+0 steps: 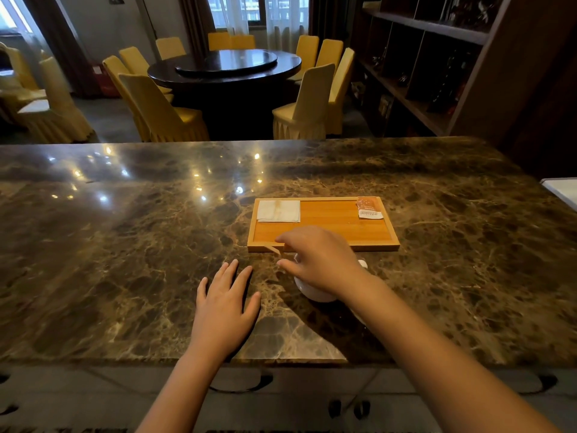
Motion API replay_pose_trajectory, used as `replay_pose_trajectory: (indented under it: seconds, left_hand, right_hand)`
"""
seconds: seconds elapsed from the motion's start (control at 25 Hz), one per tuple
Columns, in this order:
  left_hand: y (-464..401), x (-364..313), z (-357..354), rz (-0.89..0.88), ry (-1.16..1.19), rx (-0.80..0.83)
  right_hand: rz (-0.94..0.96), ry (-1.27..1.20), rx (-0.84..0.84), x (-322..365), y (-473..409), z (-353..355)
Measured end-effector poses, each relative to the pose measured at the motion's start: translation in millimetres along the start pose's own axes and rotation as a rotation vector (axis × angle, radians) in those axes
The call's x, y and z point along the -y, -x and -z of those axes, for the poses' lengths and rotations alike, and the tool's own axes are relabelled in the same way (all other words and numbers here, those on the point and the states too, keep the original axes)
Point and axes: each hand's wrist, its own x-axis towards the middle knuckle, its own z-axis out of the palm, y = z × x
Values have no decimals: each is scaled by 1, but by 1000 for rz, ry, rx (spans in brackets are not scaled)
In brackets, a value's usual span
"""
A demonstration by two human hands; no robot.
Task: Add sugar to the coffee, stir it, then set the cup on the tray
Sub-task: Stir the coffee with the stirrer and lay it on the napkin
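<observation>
A right hand [318, 260] pinches a wooden stir stick [273, 249] over a white cup [312, 292] at frame centre.
The left hand [226, 303] lies open, flat on the marble table [125, 245]; the cup stands just below the wooden tray [324, 225].

Cup [312, 292] before tray [327, 246]; napkin [278, 210], probably packet [369, 207], on tray.

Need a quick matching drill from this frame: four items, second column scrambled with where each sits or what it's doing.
1. napkin
2. sugar packet
3. left hand
4. right hand

A. flat on the marble counter
B. tray's far right corner
C. over the white cup, pinching a thin stick
D. tray's far left corner

Pairs: 1-D, 2-B, 3-A, 4-C
</observation>
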Motion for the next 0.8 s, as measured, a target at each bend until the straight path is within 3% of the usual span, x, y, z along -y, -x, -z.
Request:
replay_pose_trajectory:
  seconds: [0.24,0.52,0.8]
  left_hand:
    - [1,0,0,6,2,6]
    - [1,-1,2,7,23,8]
    - [0,0,1,4,11,11]
  right_hand:
    - [-39,-165,-68,2,1,-7]
    - [-362,-587,-276,-41,37,31]
    - [-427,-730,-283,-59,75,37]
